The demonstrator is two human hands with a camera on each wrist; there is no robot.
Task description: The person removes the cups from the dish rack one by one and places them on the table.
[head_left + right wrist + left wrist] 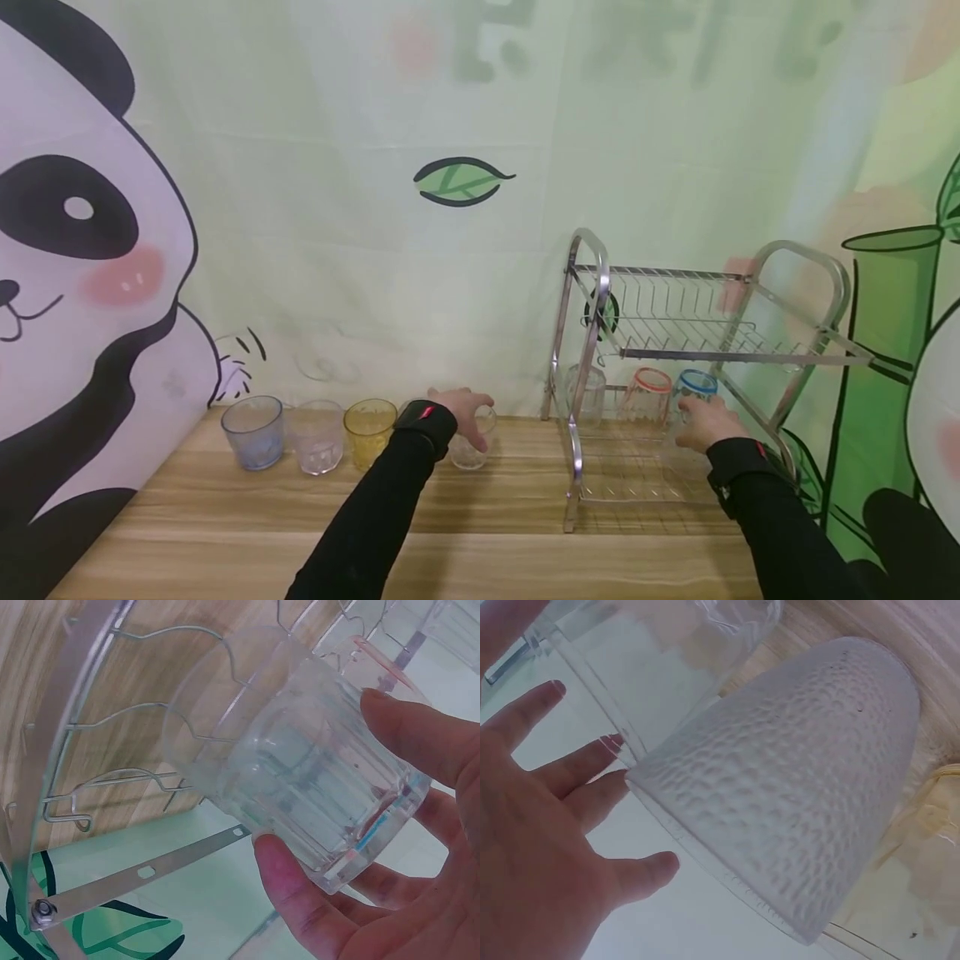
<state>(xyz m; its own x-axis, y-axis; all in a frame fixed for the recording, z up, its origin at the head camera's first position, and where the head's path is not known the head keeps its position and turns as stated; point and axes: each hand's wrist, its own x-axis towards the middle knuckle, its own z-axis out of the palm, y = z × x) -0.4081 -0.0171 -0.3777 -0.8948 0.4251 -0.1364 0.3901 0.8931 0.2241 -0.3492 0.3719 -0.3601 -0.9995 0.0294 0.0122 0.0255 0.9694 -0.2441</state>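
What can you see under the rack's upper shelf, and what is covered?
A clear glass, a red-ringed glass and a blue-ringed glass show beneath it; the right hand, holding another clear glass, covers the blue-ringed one's lower part.

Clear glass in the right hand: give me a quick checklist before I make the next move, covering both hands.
1. Clear glass held by the right hand: ok, gripped from both sides.
2. Glass turned mouth down: ok, its thick base is toward the palm.
3. Rim resting on the rack: cannot tell, contact is not clear.
4. Gap to the blue-ringed glass: cannot tell, the right hand partly covers it in the head view.
5. Left hand gripping a glass: not ok, its fingers are spread.
6. Bumpy glass beside the left hand upright: ok.
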